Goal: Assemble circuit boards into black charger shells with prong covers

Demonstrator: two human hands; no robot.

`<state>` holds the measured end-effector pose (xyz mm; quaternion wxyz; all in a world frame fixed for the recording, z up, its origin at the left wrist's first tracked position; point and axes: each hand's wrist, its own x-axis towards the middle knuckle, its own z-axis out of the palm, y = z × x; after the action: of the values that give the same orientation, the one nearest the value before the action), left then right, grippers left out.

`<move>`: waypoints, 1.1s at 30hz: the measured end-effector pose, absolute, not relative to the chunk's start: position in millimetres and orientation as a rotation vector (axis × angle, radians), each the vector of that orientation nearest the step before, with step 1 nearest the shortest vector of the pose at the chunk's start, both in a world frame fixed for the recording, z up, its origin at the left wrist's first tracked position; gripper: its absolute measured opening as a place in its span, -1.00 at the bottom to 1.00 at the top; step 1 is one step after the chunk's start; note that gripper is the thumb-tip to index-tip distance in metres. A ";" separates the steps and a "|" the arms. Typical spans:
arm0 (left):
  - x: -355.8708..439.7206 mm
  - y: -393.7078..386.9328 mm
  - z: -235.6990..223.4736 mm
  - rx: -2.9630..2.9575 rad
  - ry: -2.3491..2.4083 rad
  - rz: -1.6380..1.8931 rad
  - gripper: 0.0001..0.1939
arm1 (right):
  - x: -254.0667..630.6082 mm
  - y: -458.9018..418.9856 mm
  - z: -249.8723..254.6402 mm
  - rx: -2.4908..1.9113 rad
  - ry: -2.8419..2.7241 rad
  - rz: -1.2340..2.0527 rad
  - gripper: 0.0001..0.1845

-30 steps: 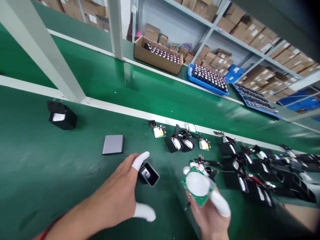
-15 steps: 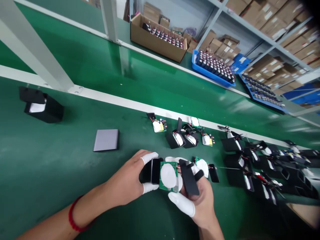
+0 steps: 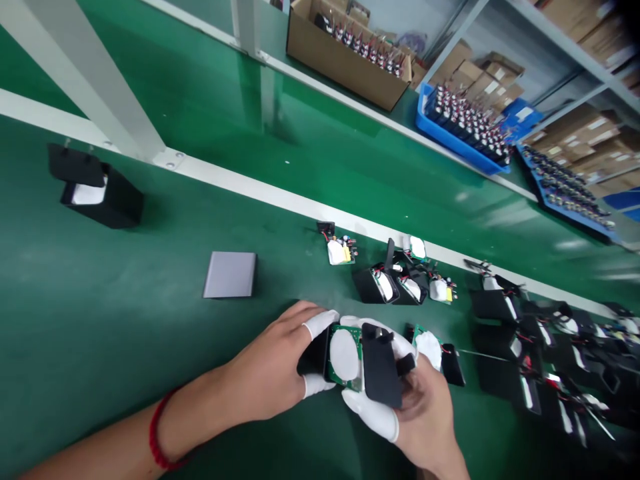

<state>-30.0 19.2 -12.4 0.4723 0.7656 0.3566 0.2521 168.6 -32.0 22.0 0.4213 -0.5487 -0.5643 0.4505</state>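
Note:
My left hand (image 3: 280,363), with white finger cots on thumb and forefinger, is closed around a black plastic housing (image 3: 314,357). In my right hand (image 3: 410,393), also wearing white finger cots, is a green circuit board (image 3: 345,357) with a round white patch of filler, together with a black end cap (image 3: 381,367) with plug pins. The board's left edge sits at the housing's open mouth, partly inside it. Just behind my right hand lies another circuit board (image 3: 429,349) with a black cap beside it.
A grey-purple box (image 3: 230,275) lies left of my hands; a black housing with its cap raised (image 3: 103,190) stands farther left. Several part-filled housings (image 3: 505,340) crowd the right. Beyond the white rail are a carton (image 3: 345,57) and a blue tray (image 3: 460,143) of parts.
The gap between board and housing has closed; the board's edge now enters the housing's mouth. The camera view has shifted, so the bench things appear farther right.

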 end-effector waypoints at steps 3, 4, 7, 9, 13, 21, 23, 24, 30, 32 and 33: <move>-30.8 19.4 -12.2 1.866 0.854 0.622 -0.42 | 166.8 -32.8 23.9 -1.394 -1.404 1.088 -0.40; -31.1 19.3 -12.4 1.869 0.849 0.625 -0.44 | 166.3 -34.4 22.9 -1.402 -1.376 1.073 -0.41; -31.6 19.0 -13.0 1.886 0.851 0.622 -0.47 | 167.0 -40.4 17.5 -1.407 -1.386 1.021 -0.38; -31.5 19.0 -12.9 1.895 0.855 0.611 -0.48 | 168.9 -42.7 14.2 -1.393 -1.435 0.978 -0.36; -31.4 19.5 -12.1 1.893 0.850 0.611 -0.47 | 171.1 -41.8 11.8 -1.358 -1.511 0.932 -0.24; -31.3 19.8 -12.0 1.902 0.856 0.620 -0.44 | 172.1 -42.1 7.5 -1.362 -1.577 0.923 -0.26; -31.7 19.7 -11.7 1.898 0.850 0.631 -0.47 | 174.8 -44.6 5.4 -1.345 -1.573 0.919 -0.27; -31.9 19.5 -11.7 1.896 0.846 0.630 -0.49 | 176.0 -45.6 4.4 -1.333 -1.567 0.918 -0.26; -31.0 18.5 -14.3 1.891 0.849 0.580 -0.48 | 175.0 -42.2 6.8 -1.333 -1.608 0.903 -0.21; -30.7 18.4 -15.5 1.890 0.844 0.594 -0.47 | 173.3 -39.2 10.0 -1.355 -1.640 0.891 -0.18; -30.8 18.3 -15.9 1.890 0.842 0.606 -0.48 | 172.7 -38.2 11.4 -1.362 -1.651 0.884 -0.17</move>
<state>-30.8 18.3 -15.9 0.4732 0.7722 0.3442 0.2478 172.7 -38.2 11.4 0.4014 -0.5387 -0.6530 0.3498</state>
